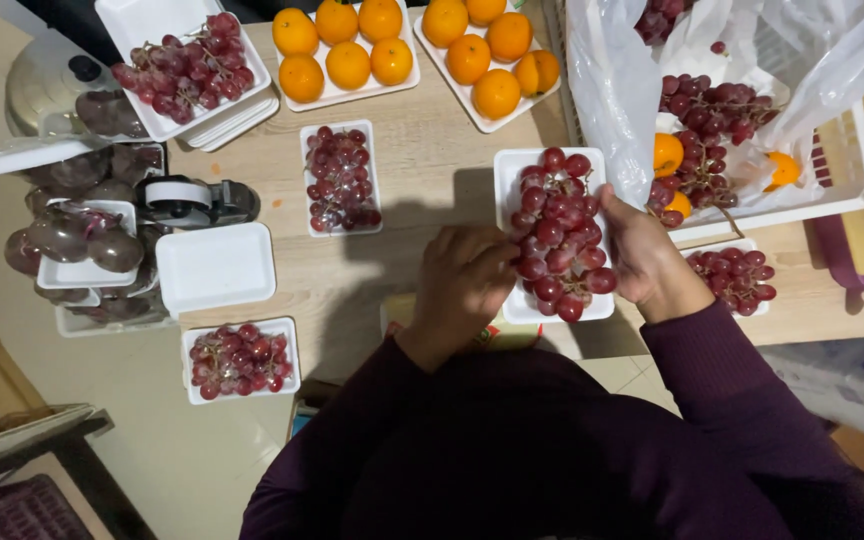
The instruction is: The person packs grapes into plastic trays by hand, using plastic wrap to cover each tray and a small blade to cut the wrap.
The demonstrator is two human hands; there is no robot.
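Pale wooden tabletop (422, 170), matt, faint grain. White foam tray (508, 175), matt, smooth. Red grape bunch (560, 235), glossy skins. Clear plastic bag (612, 90), shiny, crinkled. Round oranges (348, 62), dimpled, slight sheen. Dark maroon cloth sleeves (732, 400), soft, matt.

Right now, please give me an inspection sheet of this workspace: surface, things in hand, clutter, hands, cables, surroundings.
Surface: wooden table, partly covered with trays.
Things in hand: white foam tray heaped with red grapes.
Clutter: two trays of oranges; other grape trays; empty tray; tape dispenser; stacked wrapped trays; white crate with plastic bag.
Hands: left hand fingers touch the grapes; right hand grips the tray's side.
Cables: nothing seen.
Surroundings: pale floor, metal pot lid.
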